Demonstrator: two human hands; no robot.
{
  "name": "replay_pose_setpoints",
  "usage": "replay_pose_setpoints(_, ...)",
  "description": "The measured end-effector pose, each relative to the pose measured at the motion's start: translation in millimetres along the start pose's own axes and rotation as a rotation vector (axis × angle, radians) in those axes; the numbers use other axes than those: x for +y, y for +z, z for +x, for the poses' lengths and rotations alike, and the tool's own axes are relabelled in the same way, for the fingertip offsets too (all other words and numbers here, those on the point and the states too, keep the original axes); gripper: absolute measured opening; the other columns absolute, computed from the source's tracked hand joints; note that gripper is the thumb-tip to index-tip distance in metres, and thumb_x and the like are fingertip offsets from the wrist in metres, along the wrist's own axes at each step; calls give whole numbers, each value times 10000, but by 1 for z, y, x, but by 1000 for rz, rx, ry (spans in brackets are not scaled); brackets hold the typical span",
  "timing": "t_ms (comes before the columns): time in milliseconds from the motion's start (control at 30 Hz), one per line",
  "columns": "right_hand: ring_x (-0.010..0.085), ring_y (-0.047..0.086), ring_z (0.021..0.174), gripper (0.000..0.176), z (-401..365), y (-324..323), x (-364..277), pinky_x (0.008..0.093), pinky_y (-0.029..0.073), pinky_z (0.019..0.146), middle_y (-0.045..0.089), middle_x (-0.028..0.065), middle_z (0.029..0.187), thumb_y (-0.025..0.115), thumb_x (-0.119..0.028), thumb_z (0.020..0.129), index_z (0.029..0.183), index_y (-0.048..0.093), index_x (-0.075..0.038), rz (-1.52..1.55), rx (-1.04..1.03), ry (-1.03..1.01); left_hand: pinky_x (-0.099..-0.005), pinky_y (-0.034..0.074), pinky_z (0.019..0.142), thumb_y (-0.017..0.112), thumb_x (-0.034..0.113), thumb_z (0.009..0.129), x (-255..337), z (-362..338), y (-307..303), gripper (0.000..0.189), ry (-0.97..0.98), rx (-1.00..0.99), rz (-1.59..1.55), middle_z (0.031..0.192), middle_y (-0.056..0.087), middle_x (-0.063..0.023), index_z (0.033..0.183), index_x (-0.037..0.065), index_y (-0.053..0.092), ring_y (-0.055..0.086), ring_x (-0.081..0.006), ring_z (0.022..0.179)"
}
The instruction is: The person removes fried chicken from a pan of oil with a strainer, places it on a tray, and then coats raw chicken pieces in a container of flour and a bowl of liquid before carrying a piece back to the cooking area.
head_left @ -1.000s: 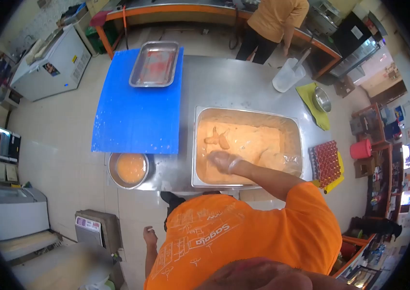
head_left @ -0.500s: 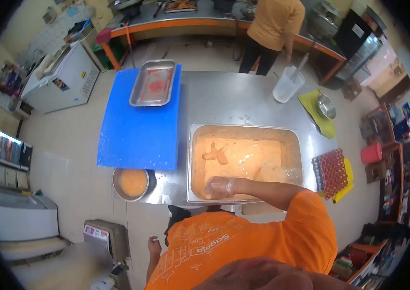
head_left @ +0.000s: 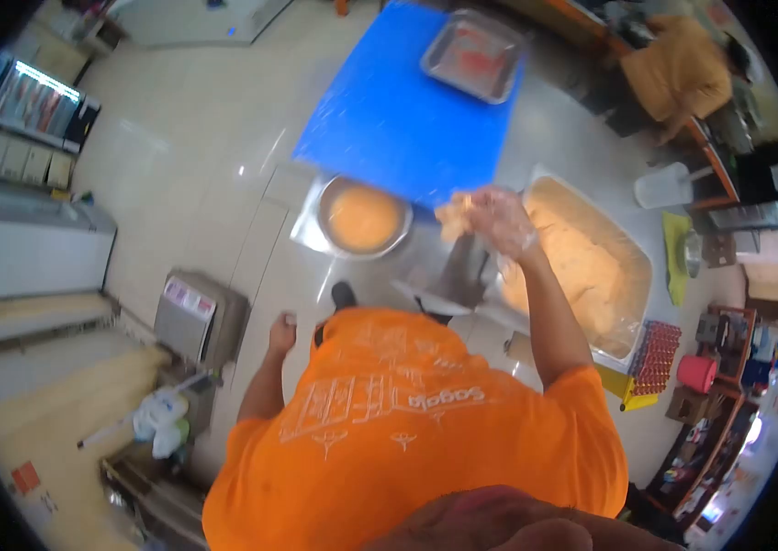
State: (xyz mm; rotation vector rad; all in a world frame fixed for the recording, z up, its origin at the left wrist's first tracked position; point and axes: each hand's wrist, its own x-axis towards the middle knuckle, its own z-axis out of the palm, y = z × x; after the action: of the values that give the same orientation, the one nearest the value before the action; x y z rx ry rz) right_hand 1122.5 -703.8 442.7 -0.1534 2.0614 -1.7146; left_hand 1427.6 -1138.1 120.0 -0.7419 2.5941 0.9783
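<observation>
Breaded piece (head_left: 455,217), dusted orange all over, hangs just right of centre in the frame. It is held clear of the steel table (head_left: 545,138), between the deep pan (head_left: 595,216) and the round bowl (head_left: 363,219).

The pan lies at centre right, filled with loose orange flour mix (head_left: 582,266). The blue board (head_left: 398,115) takes the upper middle of the frame, with a shallow steel tray (head_left: 473,64) on its far end. The bowl of orange batter stands by the board's near edge, left of the piece.

The gloved right hand (head_left: 499,220) is closed around the piece, fingers wrapped over its right side. The left hand (head_left: 283,332) hangs at the person's side, left of centre, fingers loosely curled with nothing seen in them.

The piece looks light, soft and uneven. Its coating is probably powdery and shed easily, and the glove makes for a slick hold. A grip across its thick middle seems safest, light enough not to strip the coating.
</observation>
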Motion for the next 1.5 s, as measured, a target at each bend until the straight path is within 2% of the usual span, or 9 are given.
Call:
replay_pose_setpoints(267,109,587,685,149,100,150,88,254,491,629,630,40,766,675,-147,808,882,654,-20,-112,-65,260,-378,485,740,547,92,797,-85,4,-100,261,-259,103,-267,800,639,-153,1038,48,638,618,-259,759)
replay_pose_setpoints(367,201,641,728,153,122,167,115,316,520,704,660,111,805,667,-161,817,885,676,-24,-749,-96,70,-375,485,743,538,86,794,-127,-10,-103,262,-366,48,-300,807,646,-154,1033,51,641,622,-257,764)
replay_pose_setpoints(600,360,638,944,166,114,170,101,446,497,849,659,211,971,635,-177,846,920,680,-35,-718,4,86,-366,487,735,535,89,817,-158,-22,-65,265,-455,-22,-400,829,659,-150,1060,57,635,629,-250,777)
replay_pose_setpoints(667,356,642,935,171,121,167,120,451,499,848,656,213,975,630,-145,824,930,670,-16,-981,53,-140,-359,485,727,534,84,825,-151,-17,-64,266,-429,-54,-391,827,651,-144,1071,59,632,621,-240,775)
replay_pose_setpoints(767,362,646,920,240,120,175,142,453,518,813,654,216,958,637,-103,758,968,649,15,-1256,-150,-454,-349,481,717,531,76,834,-140,-7,-70,267,-430,-67,-427,818,636,-128,1082,61,629,604,-224,763)
replay_pose_setpoints(967,363,649,888,297,116,202,130,432,537,780,656,203,958,646,-66,689,972,627,24,-1347,-408,-411,-339,476,699,534,69,835,-126,8,-93,267,-391,4,-448,795,616,-107,1086,64,627,579,-202,730)
replay_pose_setpoints(1167,375,649,850,141,124,180,114,449,514,764,657,226,870,644,-109,755,878,684,-52,-967,-87,-453,-346,486,711,535,73,830,-138,3,-91,262,-420,14,-420,803,635,-116,1075,65,625,609,-214,747)
replay_pose_setpoints(1300,393,639,851,160,116,162,130,476,499,769,654,241,863,582,-152,839,900,695,-56,-1034,39,-43,-359,494,725,535,89,827,-152,-8,-76,259,-443,-2,-396,812,651,-128,1067,65,628,631,-232,765)
replay_pose_setpoints(1500,414,623,958,300,110,178,140,479,495,845,656,240,1011,531,-124,835,1101,625,-24,-1169,71,-404,-362,493,732,534,98,829,-148,-13,-74,260,-444,-23,-402,798,656,-129,1068,66,631,629,-239,765)
